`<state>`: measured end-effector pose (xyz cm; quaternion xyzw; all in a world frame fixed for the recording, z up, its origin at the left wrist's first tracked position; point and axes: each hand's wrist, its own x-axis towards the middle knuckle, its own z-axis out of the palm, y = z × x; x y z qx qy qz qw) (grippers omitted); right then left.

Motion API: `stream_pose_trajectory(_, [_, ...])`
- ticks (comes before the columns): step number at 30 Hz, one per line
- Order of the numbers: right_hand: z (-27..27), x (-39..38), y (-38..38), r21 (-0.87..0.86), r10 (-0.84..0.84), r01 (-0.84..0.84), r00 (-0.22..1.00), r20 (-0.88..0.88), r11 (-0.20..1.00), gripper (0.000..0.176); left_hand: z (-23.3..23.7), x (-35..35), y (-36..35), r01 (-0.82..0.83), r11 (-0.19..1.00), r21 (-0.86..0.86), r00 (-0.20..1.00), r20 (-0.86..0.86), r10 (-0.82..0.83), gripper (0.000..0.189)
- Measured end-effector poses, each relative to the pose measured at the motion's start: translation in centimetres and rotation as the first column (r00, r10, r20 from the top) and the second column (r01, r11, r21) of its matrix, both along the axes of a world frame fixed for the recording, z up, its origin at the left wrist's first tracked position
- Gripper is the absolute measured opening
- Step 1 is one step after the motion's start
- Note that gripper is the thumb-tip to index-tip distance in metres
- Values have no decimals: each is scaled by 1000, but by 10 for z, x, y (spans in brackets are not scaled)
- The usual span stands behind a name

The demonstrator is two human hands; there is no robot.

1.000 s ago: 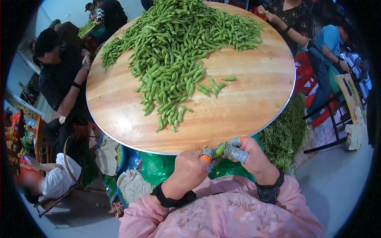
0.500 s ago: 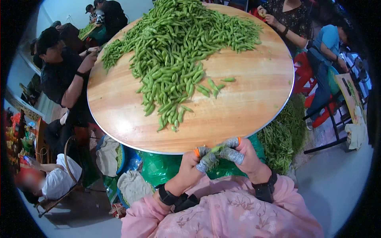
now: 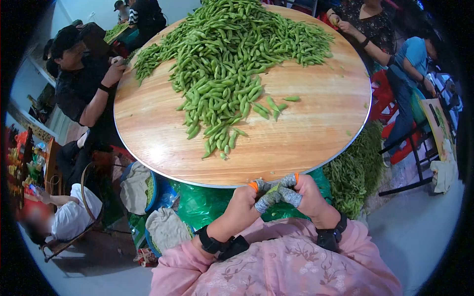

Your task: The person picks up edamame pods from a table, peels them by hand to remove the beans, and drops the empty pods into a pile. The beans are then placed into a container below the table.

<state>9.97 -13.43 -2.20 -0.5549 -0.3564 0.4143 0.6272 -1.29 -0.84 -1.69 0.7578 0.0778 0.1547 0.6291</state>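
Green pods [image 3: 222, 64] lie heaped on the counter [image 3: 296, 133]; just off its edge, the left hand [image 3: 240, 207] and right hand [image 3: 312, 198] pinch one pod [image 3: 274, 188] in a narrow grip. Thick finger wraps [image 3: 291, 198] could blunt their feel and let it drop.

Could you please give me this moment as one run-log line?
left hand: pinching green pod | right hand: on same pod | pod pile: on round table | green plastic: below table edge
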Motion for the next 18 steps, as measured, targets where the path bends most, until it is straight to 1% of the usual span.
stream_pose_trajectory(1, [0,1,0,-29,25,-24,1000,12,999,11,1,1,1,4,997,81,999,45,-8,32])
stream_pose_trajectory(2, [3,-1,1,-29,28,-28,1000,13,999,11,0,-1,3,1,997,81,999,46,-4,32])
stream_pose_trajectory(4, [11,-7,3,28,19,-15,992,-122,1000,14,-3,-7,11,56,988,-141,989,-130,-75,28])
stream_pose_trajectory(5, [11,-6,3,27,19,-16,992,-124,999,14,-4,-9,11,55,988,-142,988,-132,-74,28])
stream_pose_trajectory(7, [8,-4,2,24,65,-63,994,-86,998,14,-5,-10,11,20,930,-366,949,-286,-133,28])
stream_pose_trajectory(8, [4,-4,2,24,66,-64,994,-87,998,14,-5,-11,10,19,930,-366,949,-287,-132,28])
stream_pose_trajectory(10, [-6,-4,2,-26,67,-70,994,-89,997,15,-4,-10,6,71,982,-175,971,-214,-108,30])
stream_pose_trajectory(11, [-7,-5,2,-26,69,-72,993,-91,997,15,-6,-10,4,69,982,-176,971,-215,-107,30])
stream_pose_trajectory(13, [-9,-7,2,-109,9,-6,999,35,994,14,-14,-9,0,-12,994,-110,985,-174,-8,28])
stream_pose_trajectory(14, [-11,-7,3,-109,10,-6,999,35,994,14,-15,-9,1,-12,994,-110,985,-174,-7,28])
stream_pose_trajectory(16, [-18,-8,3,-105,23,-11,993,113,994,11,-17,-10,3,-11,985,-174,975,-220,-28,23])
stream_pose_trajectory(18, [-19,-10,5,-93,4,6,995,102,996,9,-17,-9,0,-23,984,-178,976,-216,-17,22])
